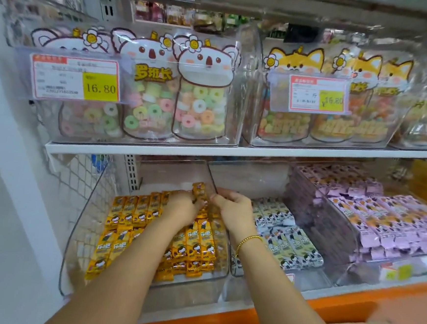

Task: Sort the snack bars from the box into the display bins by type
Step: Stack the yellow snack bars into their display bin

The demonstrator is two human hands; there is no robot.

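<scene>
My left hand (pixel 182 208) and right hand (pixel 232 206) meet at the back of the clear bin (pixel 82 228). Both pinch a small bunch of yellow bars (pixel 199 190) that stands on end between them, long axis upright. The back row (pixel 137 203) of matching bars lies just left and below, nearer my left hand, so I judge a short downward push would seat them.
</scene>
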